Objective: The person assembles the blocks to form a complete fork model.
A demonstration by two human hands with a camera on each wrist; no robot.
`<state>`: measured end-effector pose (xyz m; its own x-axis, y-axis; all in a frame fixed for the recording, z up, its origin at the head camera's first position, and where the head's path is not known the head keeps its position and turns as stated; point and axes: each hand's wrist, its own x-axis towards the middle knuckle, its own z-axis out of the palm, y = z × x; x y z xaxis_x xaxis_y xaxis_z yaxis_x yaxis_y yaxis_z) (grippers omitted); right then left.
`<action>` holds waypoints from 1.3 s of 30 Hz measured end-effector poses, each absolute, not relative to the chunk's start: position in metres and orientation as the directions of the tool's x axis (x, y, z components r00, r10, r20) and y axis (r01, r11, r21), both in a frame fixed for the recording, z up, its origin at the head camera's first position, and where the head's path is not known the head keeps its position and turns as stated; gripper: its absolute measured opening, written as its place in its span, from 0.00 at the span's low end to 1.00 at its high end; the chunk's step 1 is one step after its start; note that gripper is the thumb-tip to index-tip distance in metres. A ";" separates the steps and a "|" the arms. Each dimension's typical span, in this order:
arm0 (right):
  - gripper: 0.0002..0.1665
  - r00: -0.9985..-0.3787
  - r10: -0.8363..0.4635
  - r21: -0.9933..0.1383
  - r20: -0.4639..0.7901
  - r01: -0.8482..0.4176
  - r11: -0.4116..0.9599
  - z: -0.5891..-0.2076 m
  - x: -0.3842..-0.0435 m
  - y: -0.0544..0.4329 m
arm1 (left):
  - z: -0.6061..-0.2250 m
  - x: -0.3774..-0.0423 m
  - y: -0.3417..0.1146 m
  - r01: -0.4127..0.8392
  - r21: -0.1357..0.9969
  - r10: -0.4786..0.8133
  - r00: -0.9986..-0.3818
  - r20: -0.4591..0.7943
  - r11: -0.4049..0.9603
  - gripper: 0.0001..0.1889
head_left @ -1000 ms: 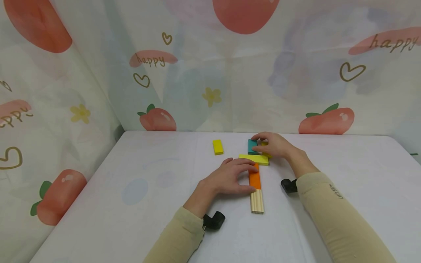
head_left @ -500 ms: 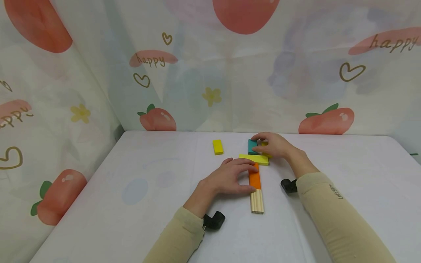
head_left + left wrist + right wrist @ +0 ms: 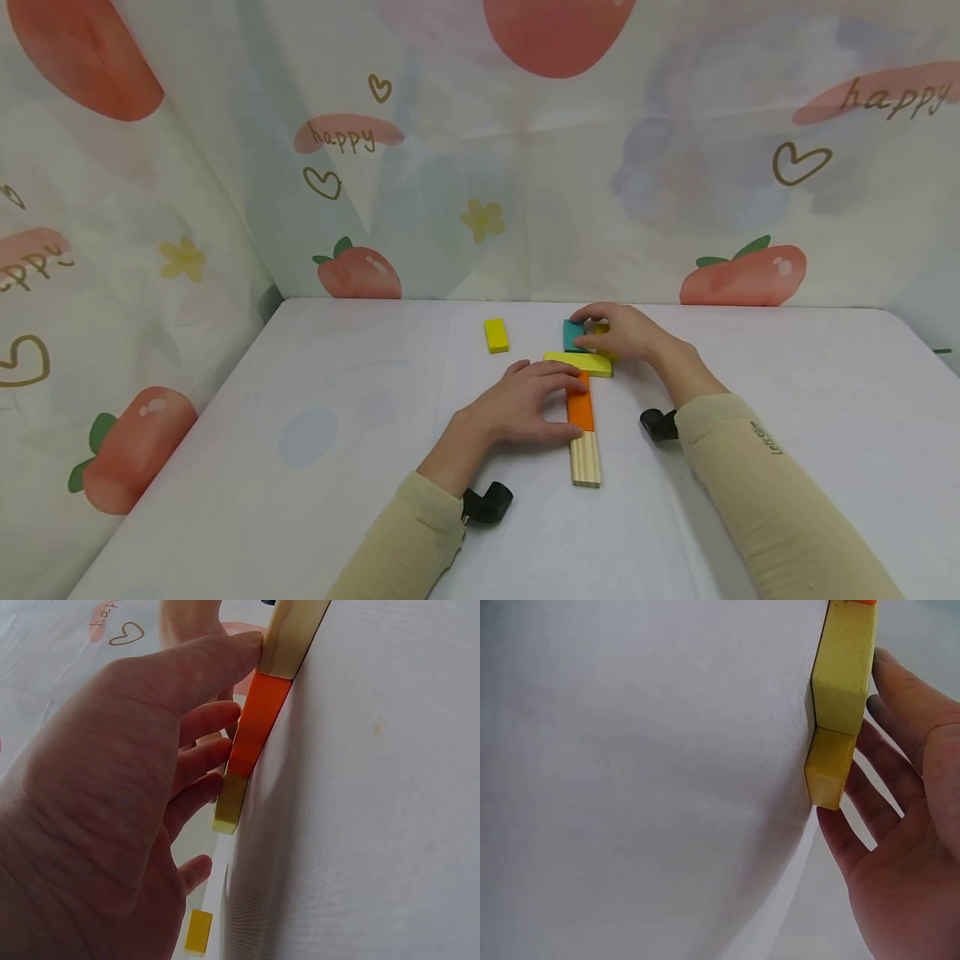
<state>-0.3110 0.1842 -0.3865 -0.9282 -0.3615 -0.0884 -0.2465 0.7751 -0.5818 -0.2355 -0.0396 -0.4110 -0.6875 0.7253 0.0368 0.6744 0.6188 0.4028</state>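
In the head view a row of blocks runs away from me: natural wood block [image 3: 585,460], orange block [image 3: 581,408], and a light yellow block [image 3: 583,364] set crosswise. Beyond that stand a teal block [image 3: 572,335] and a darker yellow block [image 3: 829,766], side by side. My left hand [image 3: 513,406] rests along the orange block, thumb where it meets the wood block, fingers loosely extended toward the light yellow one. My right hand [image 3: 626,332] holds the teal block between index finger and thumb, its palm over the darker yellow block and partly hiding it.
Another yellow block [image 3: 497,336] lies apart, left of the teal one. The white tablecloth [image 3: 360,525] ends at a printed cloth wall [image 3: 585,208] behind. Black wrist devices [image 3: 489,502] stick out from both sleeves.
The teal block shifts very slightly at its ends under my right fingers. Both hands and the other blocks keep their places.
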 end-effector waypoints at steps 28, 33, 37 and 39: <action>0.28 -0.928 -0.362 -0.575 -0.086 -0.251 0.779 -0.387 -0.310 0.184 | -0.410 -0.235 -0.040 0.679 0.399 0.727 -0.685 0.042 0.617 0.28; 0.28 -0.928 -0.363 -0.571 -0.086 -0.253 0.781 -0.387 -0.310 0.184 | -0.410 -0.235 -0.040 0.680 0.396 0.727 -0.685 0.046 0.616 0.28; 0.28 -0.928 -0.363 -0.569 -0.089 -0.252 0.782 -0.387 -0.310 0.184 | -0.411 -0.236 -0.040 0.682 0.396 0.728 -0.684 0.048 0.615 0.28; 0.28 -0.928 -0.362 -0.569 -0.089 -0.251 0.783 -0.387 -0.310 0.184 | -0.411 -0.236 -0.040 0.682 0.397 0.728 -0.684 0.047 0.615 0.28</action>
